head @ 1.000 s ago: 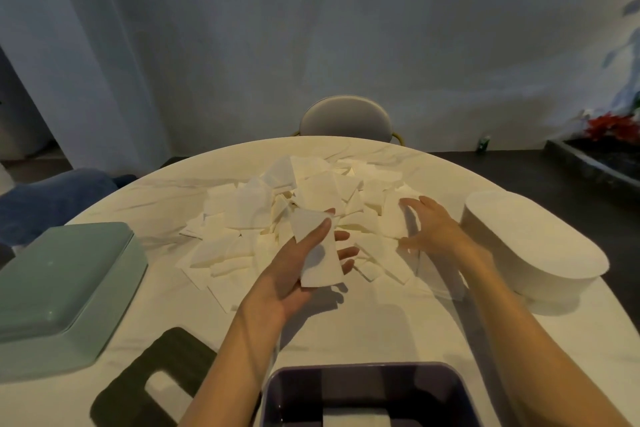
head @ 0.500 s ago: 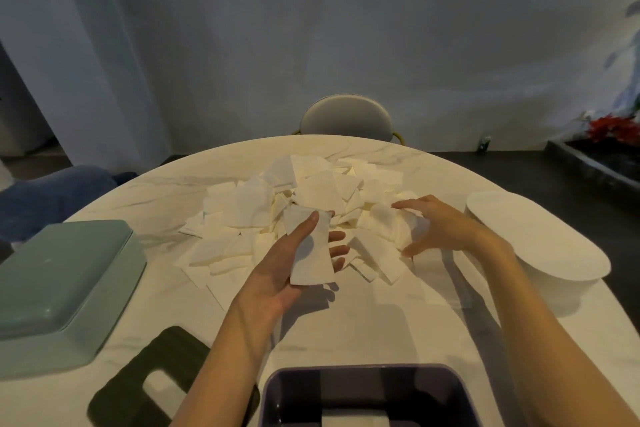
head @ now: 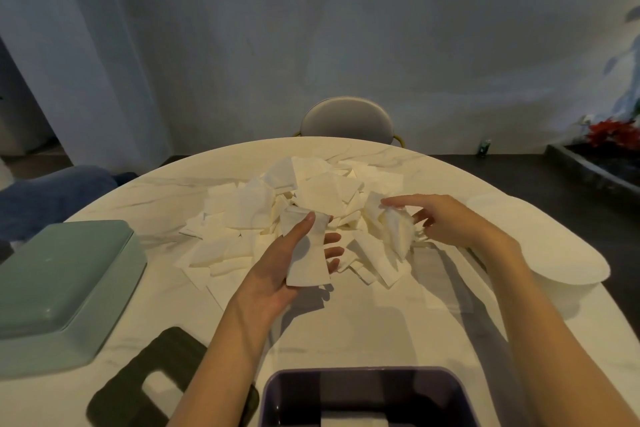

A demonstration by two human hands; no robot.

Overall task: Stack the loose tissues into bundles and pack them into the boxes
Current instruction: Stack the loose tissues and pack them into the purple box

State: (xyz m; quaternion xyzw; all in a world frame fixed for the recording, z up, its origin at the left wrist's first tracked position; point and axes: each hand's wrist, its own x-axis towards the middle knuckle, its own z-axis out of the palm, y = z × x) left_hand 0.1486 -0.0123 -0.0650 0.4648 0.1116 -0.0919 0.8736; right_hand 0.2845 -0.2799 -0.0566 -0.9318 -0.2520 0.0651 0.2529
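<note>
Tissues [head: 308, 255], a flat white folded bundle, lay pinched in left hand [head: 277, 274], thumb on top. Beyond, lifted crumpled sheet [head: 396, 234] pinched by right hand [head: 450, 218] fingers above loose pile [head: 277, 208] on table [head: 363, 322].

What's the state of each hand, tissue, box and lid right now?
left hand: holds a small tissue bundle, thumb on top
right hand: pinches one tissue, lifted off the pile
tissue pile: loose, scattered on table
purple box: open, some tissues inside
green box: upside down
white box: upside down
dark lid: flat on table
</note>
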